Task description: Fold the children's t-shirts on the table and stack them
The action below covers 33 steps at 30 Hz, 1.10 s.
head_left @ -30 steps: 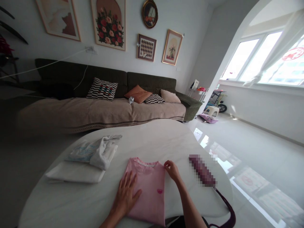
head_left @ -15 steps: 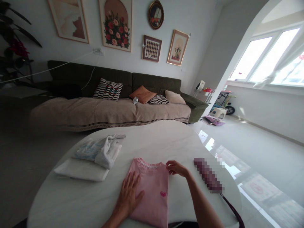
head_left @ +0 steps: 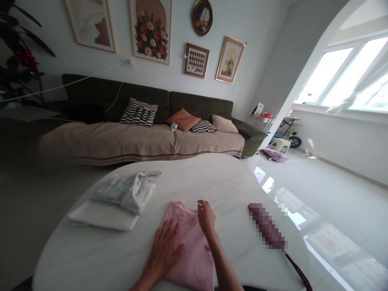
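Note:
A folded pink shirt (head_left: 190, 238) with a small red heart lies on the white round table (head_left: 212, 182) near its front edge. My left hand (head_left: 163, 250) lies flat on the shirt's left part, fingers stretched out. My right hand (head_left: 206, 216) rests on the shirt's upper right, near the collar, fingers bent down onto the cloth; whether it grips the fabric does not show.
A pile of white and pale blue folded clothes (head_left: 121, 198) sits at the table's left. A blurred purple object (head_left: 266, 224) with a dark strap lies at the right. Behind the table stand a long sofa (head_left: 142, 137) with cushions and an open glossy floor to the right.
My right hand has slid left from the shirt's right edge onto its upper part by the collar. My left hand stays flat on the shirt.

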### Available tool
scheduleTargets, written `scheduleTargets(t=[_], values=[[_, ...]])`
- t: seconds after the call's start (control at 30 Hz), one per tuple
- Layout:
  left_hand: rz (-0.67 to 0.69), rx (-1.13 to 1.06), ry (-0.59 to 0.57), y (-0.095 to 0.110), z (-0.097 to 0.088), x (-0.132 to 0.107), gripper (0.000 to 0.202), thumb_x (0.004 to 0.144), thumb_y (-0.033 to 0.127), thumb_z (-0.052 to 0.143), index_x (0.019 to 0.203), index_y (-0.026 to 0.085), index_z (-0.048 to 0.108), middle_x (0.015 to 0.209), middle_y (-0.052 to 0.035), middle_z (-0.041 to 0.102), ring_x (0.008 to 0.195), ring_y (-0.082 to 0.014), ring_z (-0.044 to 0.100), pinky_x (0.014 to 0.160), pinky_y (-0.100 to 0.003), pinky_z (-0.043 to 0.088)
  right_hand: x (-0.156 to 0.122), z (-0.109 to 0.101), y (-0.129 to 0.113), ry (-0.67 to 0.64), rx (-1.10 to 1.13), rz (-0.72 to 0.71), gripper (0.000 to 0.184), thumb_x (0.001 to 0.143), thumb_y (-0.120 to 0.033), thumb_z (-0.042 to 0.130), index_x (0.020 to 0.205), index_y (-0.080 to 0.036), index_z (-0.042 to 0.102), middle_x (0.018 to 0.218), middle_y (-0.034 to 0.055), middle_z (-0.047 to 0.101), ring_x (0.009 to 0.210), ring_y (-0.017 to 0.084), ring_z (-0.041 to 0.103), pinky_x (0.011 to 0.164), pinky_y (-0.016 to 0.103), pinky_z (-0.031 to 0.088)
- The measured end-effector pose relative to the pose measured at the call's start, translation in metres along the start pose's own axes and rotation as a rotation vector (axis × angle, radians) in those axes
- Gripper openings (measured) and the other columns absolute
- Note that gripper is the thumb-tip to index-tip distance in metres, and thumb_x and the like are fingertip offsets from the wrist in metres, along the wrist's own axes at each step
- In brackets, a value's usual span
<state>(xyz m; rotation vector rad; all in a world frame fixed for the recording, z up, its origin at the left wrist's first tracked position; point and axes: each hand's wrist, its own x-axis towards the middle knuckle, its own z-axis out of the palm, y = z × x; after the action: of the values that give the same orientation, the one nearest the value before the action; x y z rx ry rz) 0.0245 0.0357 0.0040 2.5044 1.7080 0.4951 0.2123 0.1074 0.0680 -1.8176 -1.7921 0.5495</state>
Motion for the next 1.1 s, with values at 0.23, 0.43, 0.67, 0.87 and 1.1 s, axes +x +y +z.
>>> scheduleTargets(t=[0.23, 0.43, 0.67, 0.87, 1.1], values=[[0.008, 0.026, -0.079, 0.003, -0.004, 0.002, 0.058, 0.082, 0.046, 0.040, 0.135, 0.025, 0.028, 0.140, -0.0070, 0.032, 0.130, -0.0305, 0.018, 0.103, -0.049, 0.019, -0.006, 0.085, -0.058, -0.252, -0.185, -0.347, 0.050, 0.088, -0.035, 0.032, 0.134, -0.016, 0.028, 0.142, 0.0095, 0.025, 0.131, 0.020, 0.018, 0.105, 0.045, 0.014], [-0.041, 0.022, -0.061, 0.004, -0.004, -0.001, 0.060, 0.084, 0.051, 0.031, 0.137, 0.024, 0.020, 0.145, -0.0062, 0.017, 0.132, -0.0285, 0.013, 0.103, -0.048, 0.017, 0.033, 0.082, -0.048, -0.078, -0.068, -0.192, 0.044, 0.083, -0.023, 0.036, 0.127, -0.016, 0.042, 0.133, 0.0104, 0.041, 0.125, 0.020, 0.033, 0.102, 0.041, 0.024], [-0.037, 0.049, 0.012, 0.003, 0.003, -0.002, 0.058, 0.085, 0.045, 0.035, 0.137, 0.027, 0.019, 0.145, -0.0030, 0.017, 0.132, -0.0268, 0.012, 0.104, -0.045, 0.017, 0.055, 0.058, -0.027, 0.079, -0.003, 0.049, 0.030, 0.080, -0.024, 0.037, 0.082, -0.011, 0.064, 0.075, 0.0091, 0.066, 0.072, 0.017, 0.060, 0.066, 0.024, 0.042], [-0.038, 0.047, 0.043, 0.004, 0.002, -0.004, 0.058, 0.084, 0.041, 0.038, 0.137, 0.027, 0.019, 0.145, -0.0022, 0.017, 0.132, -0.0259, 0.013, 0.104, -0.045, 0.018, 0.050, 0.071, -0.040, 0.009, -0.025, 0.131, 0.020, 0.075, -0.028, 0.047, 0.074, -0.016, 0.063, 0.072, 0.0041, 0.066, 0.069, 0.015, 0.060, 0.059, 0.021, 0.038], [-0.049, 0.022, 0.000, 0.004, -0.002, -0.002, 0.058, 0.084, 0.045, 0.036, 0.137, 0.027, 0.019, 0.145, -0.0026, 0.016, 0.132, -0.0270, 0.012, 0.103, -0.047, 0.018, 0.048, 0.063, -0.059, 0.038, -0.118, 0.169, 0.028, 0.083, -0.022, 0.031, 0.096, -0.016, 0.055, 0.087, 0.0092, 0.065, 0.084, 0.021, 0.059, 0.071, 0.031, 0.040]])
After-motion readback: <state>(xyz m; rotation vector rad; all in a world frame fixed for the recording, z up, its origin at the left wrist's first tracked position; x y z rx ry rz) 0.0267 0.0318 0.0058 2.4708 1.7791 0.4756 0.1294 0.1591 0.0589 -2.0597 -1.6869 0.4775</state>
